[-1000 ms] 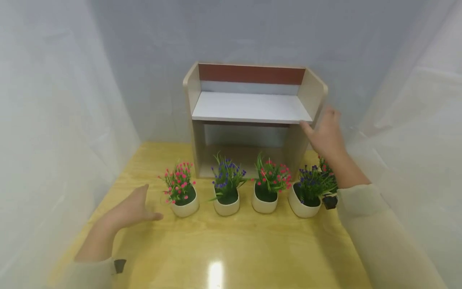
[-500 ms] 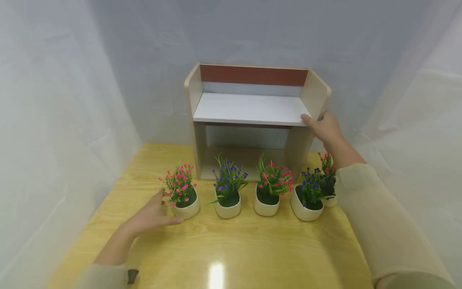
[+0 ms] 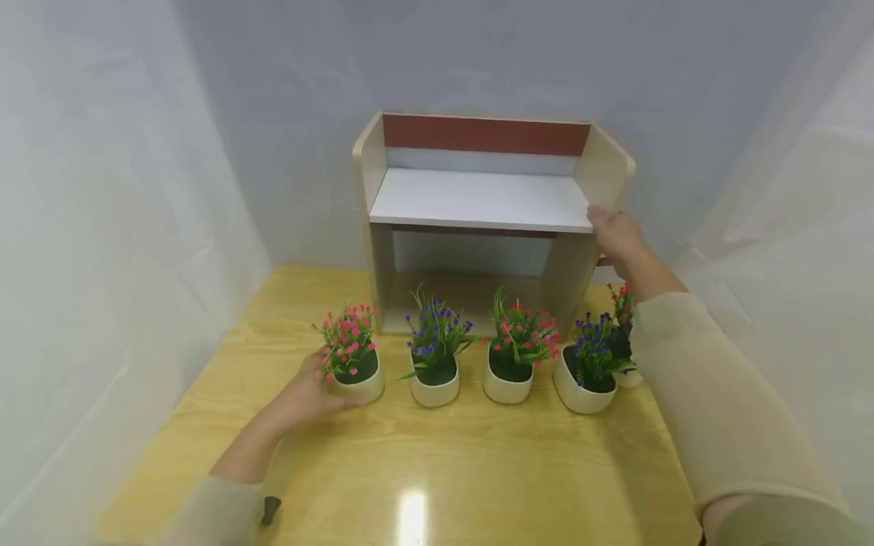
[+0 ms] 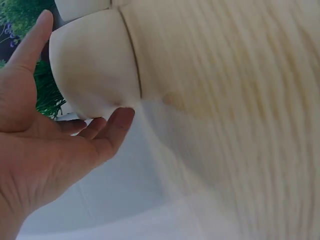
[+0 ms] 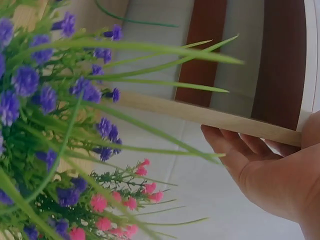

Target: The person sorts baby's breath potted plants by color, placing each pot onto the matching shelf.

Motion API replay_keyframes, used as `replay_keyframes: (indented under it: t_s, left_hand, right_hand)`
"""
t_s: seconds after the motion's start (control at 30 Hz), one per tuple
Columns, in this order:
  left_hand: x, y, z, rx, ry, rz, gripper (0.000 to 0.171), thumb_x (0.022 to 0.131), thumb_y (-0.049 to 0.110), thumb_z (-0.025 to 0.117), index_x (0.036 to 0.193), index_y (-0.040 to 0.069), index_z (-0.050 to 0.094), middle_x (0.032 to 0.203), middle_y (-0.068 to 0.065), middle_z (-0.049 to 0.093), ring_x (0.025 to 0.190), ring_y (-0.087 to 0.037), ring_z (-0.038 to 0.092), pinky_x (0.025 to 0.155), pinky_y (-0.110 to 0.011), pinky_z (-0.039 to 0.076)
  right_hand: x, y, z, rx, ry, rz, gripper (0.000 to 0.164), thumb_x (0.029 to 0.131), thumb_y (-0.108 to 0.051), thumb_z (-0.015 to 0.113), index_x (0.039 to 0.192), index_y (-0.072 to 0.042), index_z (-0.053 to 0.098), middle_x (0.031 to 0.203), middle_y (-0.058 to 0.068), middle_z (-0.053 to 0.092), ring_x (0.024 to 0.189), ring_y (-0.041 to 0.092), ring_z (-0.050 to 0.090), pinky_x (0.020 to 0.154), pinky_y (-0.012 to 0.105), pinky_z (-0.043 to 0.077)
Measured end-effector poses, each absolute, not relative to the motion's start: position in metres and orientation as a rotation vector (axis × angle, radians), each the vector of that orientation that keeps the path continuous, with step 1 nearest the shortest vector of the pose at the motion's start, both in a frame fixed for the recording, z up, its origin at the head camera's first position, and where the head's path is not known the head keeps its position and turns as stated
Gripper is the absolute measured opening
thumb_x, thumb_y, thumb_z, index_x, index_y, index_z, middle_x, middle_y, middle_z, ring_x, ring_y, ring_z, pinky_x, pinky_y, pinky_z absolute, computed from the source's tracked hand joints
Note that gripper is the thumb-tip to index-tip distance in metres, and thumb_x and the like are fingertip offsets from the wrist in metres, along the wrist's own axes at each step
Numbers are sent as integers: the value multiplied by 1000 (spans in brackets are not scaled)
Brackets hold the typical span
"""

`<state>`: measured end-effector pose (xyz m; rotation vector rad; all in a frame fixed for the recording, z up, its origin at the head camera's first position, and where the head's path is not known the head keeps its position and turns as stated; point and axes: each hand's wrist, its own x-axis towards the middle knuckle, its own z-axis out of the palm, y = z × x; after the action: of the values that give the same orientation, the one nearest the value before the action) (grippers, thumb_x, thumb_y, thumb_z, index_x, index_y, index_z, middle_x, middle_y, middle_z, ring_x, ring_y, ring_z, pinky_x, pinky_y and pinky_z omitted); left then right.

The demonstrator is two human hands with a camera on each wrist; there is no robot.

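Note:
At the left end of the row stands a white pot with pink artificial flowers (image 3: 351, 356). My left hand (image 3: 303, 398) holds this pot; in the left wrist view the thumb lies along one side of the white pot (image 4: 92, 60) and the curled fingertips touch the other. A small two-tier desktop shelf (image 3: 478, 199), with a white board and a red-brown back strip, stands at the back. My right hand (image 3: 617, 239) grips its right side panel, thumb at the white board's end. In the right wrist view the fingers (image 5: 227, 150) lie against the panel's outer face.
A blue-flowered pot (image 3: 437, 390), a pink-flowered pot (image 3: 507, 388) and another blue-flowered pot (image 3: 583, 396) continue the row before the shelf. A red-flowered plant (image 3: 621, 303) is partly hidden behind the right sleeve. Whitish sheeting (image 3: 123, 189) surrounds the yellow wooden table (image 3: 478, 470).
My left hand has moved right and forward from the bare table to the leftmost pot and taken hold of it. My right hand has closed on the shelf's right side.

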<state>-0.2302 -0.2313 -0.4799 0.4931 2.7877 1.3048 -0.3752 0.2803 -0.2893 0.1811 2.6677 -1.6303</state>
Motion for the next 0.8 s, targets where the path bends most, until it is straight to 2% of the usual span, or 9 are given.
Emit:
replay_keyframes:
  t_s: [0.1,0.17,0.23,0.33,0.4,0.53,0.67,0.8]
  left_hand:
    - [-236,-232,-482,483,2761,1370,100,78,27,99,162,17,47,155,-17,61,141,-43,61,121,-67,46]
    - [-238,-234,-482,407,2745,1359,102,81,31,97,165,13,42,161,-24,52,147,-50,53,123,-71,41]
    - [-238,-237,-482,334,2735,1306,110,86,38,92,169,3,29,167,-34,37,152,-59,42,123,-76,35]
    - [-237,-239,-481,265,2715,1260,115,89,44,89,170,-4,21,169,-42,24,154,-66,32,122,-81,30]
    - [-238,-238,-481,324,2702,1297,115,89,40,90,170,-3,20,170,-39,27,155,-63,34,124,-79,30]
    - [-241,-232,-482,476,2710,1401,115,85,30,94,172,6,22,172,-31,33,155,-56,40,126,-75,30]
    - [-242,-227,-481,445,2693,1436,121,84,31,94,173,6,16,174,-34,23,155,-59,36,125,-79,29]
    - [-244,-227,-479,404,2665,1394,108,87,34,91,170,8,27,172,-33,27,153,-59,39,121,-82,32]
  right_hand:
    - [-375,280,-288,181,2695,-1613,86,114,-59,32,166,9,22,169,36,34,154,54,41,122,66,46]
    - [-374,280,-288,181,2706,-1611,86,114,-58,32,165,10,23,168,37,35,154,55,42,122,66,47]
    - [-374,281,-289,182,2706,-1622,86,114,-57,32,164,12,23,167,38,35,153,55,42,121,66,48]
    - [-373,281,-289,184,2705,-1621,86,114,-57,32,165,11,23,168,37,35,154,54,42,121,66,47]
    - [-373,281,-289,181,2706,-1619,85,114,-57,32,166,9,23,169,36,35,155,54,42,123,66,46]
    - [-374,281,-289,169,2713,-1621,83,114,-57,32,166,7,24,169,34,36,155,53,42,125,66,44]
    - [-375,281,-288,184,2720,-1627,82,115,-57,32,166,7,25,169,34,36,155,52,42,125,65,43]
    - [-376,281,-288,208,2715,-1627,81,115,-57,32,167,5,26,169,32,37,155,51,43,126,65,42]
